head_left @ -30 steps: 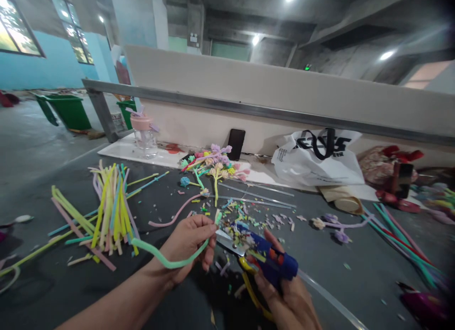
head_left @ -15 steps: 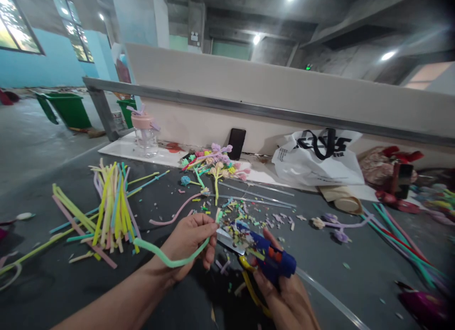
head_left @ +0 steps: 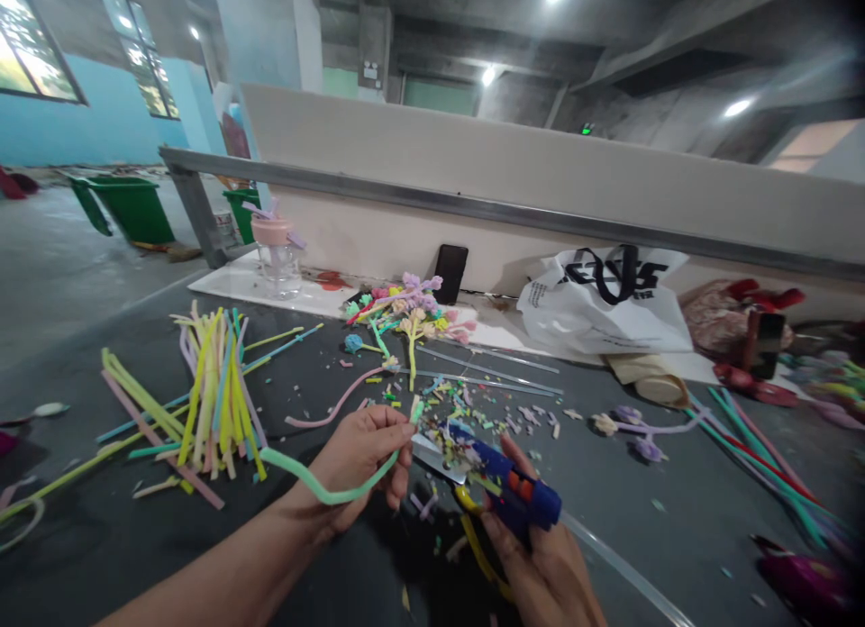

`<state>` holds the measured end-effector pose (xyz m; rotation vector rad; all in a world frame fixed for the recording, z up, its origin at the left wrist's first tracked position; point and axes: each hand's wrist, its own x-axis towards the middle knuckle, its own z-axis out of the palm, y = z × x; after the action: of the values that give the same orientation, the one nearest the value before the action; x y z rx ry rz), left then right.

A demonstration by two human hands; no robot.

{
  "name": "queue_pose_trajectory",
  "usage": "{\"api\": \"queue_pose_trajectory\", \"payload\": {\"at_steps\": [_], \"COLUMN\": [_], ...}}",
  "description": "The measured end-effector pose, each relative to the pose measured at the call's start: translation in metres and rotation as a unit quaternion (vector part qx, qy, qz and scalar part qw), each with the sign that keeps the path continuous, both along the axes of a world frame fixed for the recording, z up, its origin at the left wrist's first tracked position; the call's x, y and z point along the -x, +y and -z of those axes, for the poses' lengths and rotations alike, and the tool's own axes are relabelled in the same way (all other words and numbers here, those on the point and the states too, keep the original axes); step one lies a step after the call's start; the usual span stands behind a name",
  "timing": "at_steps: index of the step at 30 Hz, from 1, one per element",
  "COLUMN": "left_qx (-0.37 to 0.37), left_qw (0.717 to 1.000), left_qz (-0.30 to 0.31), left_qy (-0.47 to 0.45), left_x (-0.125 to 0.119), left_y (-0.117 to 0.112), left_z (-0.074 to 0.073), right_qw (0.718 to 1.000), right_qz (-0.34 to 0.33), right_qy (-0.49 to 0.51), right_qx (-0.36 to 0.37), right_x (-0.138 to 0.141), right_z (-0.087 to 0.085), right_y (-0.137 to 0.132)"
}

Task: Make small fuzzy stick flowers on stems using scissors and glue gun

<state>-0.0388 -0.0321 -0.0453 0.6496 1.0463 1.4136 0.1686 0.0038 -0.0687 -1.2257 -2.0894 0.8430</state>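
Observation:
A light green pipe cleaner (head_left: 330, 495) is pinched in my left hand (head_left: 370, 447), its tail curving left over the wrist and its short tip pointing up. My right hand (head_left: 541, 555) grips a blue hot glue gun (head_left: 504, 469), with a clear glue stick (head_left: 628, 564) trailing from its back. Bits of scrap cling to the gun's front, and its nozzle points toward the pinched tip; whether they touch I cannot tell. Scissors with yellow handles (head_left: 473, 528) lie partly under the gun, their blade (head_left: 436, 458) between my hands.
A bundle of pipe cleaners (head_left: 220, 393) lies at left. Finished fuzzy flowers (head_left: 412, 307) are piled at the back near a black phone (head_left: 450, 273). Cut scraps (head_left: 466, 402) cover the middle. A purple flower stem (head_left: 666, 427), a white bag (head_left: 605, 303) and a clear cup (head_left: 277, 258) are around.
Both hands stay nearly still, the left still pinching the green pipe cleaner and the right still on the glue gun. The view shifts very slightly.

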Motion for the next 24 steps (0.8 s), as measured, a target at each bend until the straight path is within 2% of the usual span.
{"api": "queue_pose_trajectory", "payload": {"at_steps": [4, 13, 17, 20, 24], "left_qx": [0.001, 0.008, 0.012, 0.01, 0.008], "left_qw": [1.0, 1.0, 1.0, 1.0, 0.999], "left_qz": [0.002, -0.002, 0.002, 0.005, 0.009], "left_qy": [-0.001, -0.002, 0.001, -0.008, -0.038], "left_x": [-0.0004, -0.0013, -0.0018, -0.0009, 0.0024], "left_y": [-0.0012, -0.0009, -0.0016, -0.0013, -0.0003], "left_z": [0.0001, 0.0006, 0.0008, 0.0005, -0.001], "right_qw": [1.0, 1.0, 0.999, 0.998, 0.997], "right_qz": [-0.017, 0.011, -0.017, -0.003, 0.013], "right_qy": [0.011, 0.007, -0.003, -0.022, -0.034], "right_qx": [-0.001, -0.003, -0.028, -0.061, -0.067], "right_x": [-0.0008, -0.0027, -0.0015, -0.0004, -0.0008], "right_z": [-0.0009, 0.0039, 0.0042, 0.0043, 0.004], "right_y": [-0.0009, -0.0021, -0.0002, 0.0013, 0.0026]}}
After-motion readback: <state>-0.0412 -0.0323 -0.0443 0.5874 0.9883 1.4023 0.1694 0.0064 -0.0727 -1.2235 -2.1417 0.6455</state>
